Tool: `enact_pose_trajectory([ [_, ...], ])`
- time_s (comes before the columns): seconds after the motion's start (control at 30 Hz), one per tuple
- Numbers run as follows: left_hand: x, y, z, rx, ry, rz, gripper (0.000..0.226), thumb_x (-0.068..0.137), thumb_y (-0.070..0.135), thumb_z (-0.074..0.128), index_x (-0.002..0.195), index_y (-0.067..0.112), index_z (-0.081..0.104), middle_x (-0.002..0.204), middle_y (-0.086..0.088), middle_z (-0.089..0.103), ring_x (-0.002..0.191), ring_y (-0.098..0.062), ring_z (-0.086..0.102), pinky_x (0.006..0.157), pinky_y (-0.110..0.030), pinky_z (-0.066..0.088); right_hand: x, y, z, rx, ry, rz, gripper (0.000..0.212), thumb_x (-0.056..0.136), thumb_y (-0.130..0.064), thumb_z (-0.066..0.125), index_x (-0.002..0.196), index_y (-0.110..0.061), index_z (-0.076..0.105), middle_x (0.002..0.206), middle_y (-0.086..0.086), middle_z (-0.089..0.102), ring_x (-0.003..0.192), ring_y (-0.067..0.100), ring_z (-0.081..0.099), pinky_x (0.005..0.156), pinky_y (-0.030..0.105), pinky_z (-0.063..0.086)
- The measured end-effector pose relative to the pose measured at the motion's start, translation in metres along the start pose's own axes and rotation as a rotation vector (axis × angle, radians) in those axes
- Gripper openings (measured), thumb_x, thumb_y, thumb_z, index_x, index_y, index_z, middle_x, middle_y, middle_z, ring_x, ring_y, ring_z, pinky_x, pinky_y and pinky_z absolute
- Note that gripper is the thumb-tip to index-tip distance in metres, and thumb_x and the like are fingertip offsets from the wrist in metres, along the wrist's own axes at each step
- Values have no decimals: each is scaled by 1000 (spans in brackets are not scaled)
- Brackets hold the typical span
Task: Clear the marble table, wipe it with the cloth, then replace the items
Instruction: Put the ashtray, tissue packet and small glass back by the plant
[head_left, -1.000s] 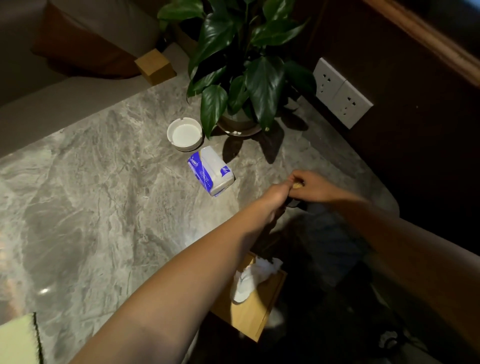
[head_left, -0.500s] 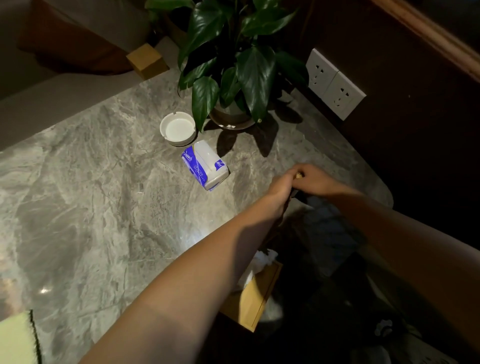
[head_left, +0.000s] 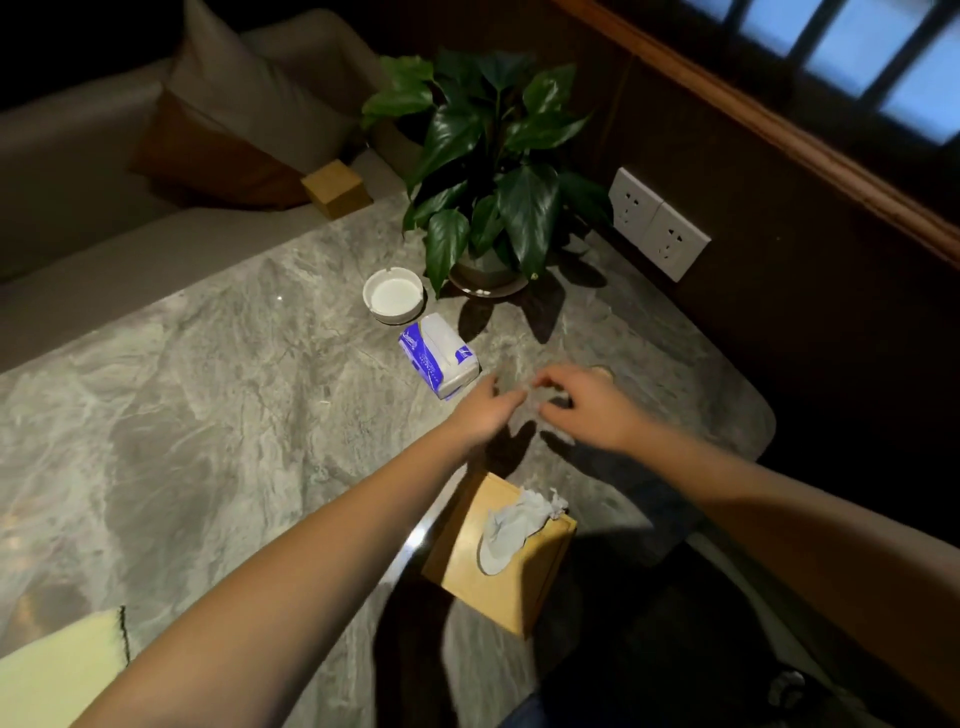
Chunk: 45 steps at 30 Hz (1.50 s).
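My left hand (head_left: 488, 410) and my right hand (head_left: 582, 405) hover close together over the grey marble table (head_left: 218, 415), fingers loosely curled and holding nothing I can see. A small tan round object (head_left: 602, 371) lies on the marble just behind my right hand. A blue-and-white tissue pack (head_left: 439, 356) lies just left of my left hand. Beyond it stand a white ashtray (head_left: 393, 296) and a potted plant (head_left: 483, 208). A wooden tissue box (head_left: 501, 556) stands at the table's near edge. The pale yellow cloth (head_left: 57, 675) lies at the lower left.
A wooden cube (head_left: 336, 188) sits at the table's far end beside a sofa with cushions (head_left: 234, 104). White wall sockets (head_left: 657, 223) are on the dark wall to the right. The table's rounded right corner (head_left: 763, 415) drops to a dark floor.
My hands were pressed together around a small tan thing at the table's right edge. They have now parted and hold nothing. The camera has tilted up.
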<state>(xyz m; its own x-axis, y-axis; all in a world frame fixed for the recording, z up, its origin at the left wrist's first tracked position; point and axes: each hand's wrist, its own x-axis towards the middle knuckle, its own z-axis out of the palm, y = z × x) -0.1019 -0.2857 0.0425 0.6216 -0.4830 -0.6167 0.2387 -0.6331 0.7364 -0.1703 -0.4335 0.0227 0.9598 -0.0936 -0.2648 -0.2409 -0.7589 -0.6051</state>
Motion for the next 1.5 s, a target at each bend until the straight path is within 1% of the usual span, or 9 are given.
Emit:
enact_pose_trajectory([
  [0.13,-29,-49,-21,200,-97,-153,50,95,32,50,134,3,45,130,-15,52,115,-26,53,99,-34,40,-35,3,31,190,-273,200,23,91,-39,60,103,-19,59,93,-3,57,88,14,56,79,28,45],
  [0.23,-53,-73,-26,187,-166,-256,40,93,39,51,117,7,57,100,-7,57,83,-18,54,68,-28,44,-59,11,42,322,-379,340,19,93,-43,56,90,-24,59,87,-3,57,84,15,55,75,30,46],
  [0.43,-83,-91,-15,53,-175,-256,26,96,38,48,110,17,56,78,2,56,64,-9,51,52,-17,42,-104,3,58,648,-415,625,32,95,-46,50,120,-26,50,129,2,54,109,20,61,82,42,59],
  [0.6,-88,-95,-7,-10,-119,-204,33,98,31,45,120,10,57,77,3,56,64,-7,52,45,-12,44,-123,-9,68,918,-367,724,39,95,-41,54,131,-26,47,132,2,51,116,27,59,76,44,60],
  [0.73,-89,-94,-5,3,-108,-186,34,99,28,43,126,10,54,97,-6,61,67,-6,53,39,-5,40,-126,-20,82,1004,-325,791,27,98,-25,52,124,-19,51,109,3,66,91,20,67,71,41,60],
  [0.83,-88,-93,-5,10,-93,-161,34,98,27,45,127,11,55,114,-13,64,67,-4,54,39,-6,41,-126,-24,89,1009,-336,794,21,99,-26,50,117,-17,54,101,3,67,84,18,67,70,37,60],
  [1.13,-59,-86,-13,-3,27,-97,30,94,26,55,119,13,64,93,-6,66,65,-8,57,42,-9,40,-105,-28,86,1118,-230,812,22,99,-25,50,117,-14,52,100,4,65,82,22,66,63,33,60],
  [1.33,-20,-64,-18,50,113,-38,32,91,27,59,121,16,64,114,-11,69,100,-26,65,90,-36,52,-75,-32,78,1221,-116,839,23,100,-25,48,120,-15,49,108,8,63,86,26,65,58,31,60],
  [1.5,7,-44,-28,88,114,-29,34,91,30,59,123,18,63,113,-10,68,105,-28,64,95,-42,50,-49,-32,65,1215,-40,836,29,100,-23,48,128,-17,48,133,13,57,114,37,60,59,32,60],
])
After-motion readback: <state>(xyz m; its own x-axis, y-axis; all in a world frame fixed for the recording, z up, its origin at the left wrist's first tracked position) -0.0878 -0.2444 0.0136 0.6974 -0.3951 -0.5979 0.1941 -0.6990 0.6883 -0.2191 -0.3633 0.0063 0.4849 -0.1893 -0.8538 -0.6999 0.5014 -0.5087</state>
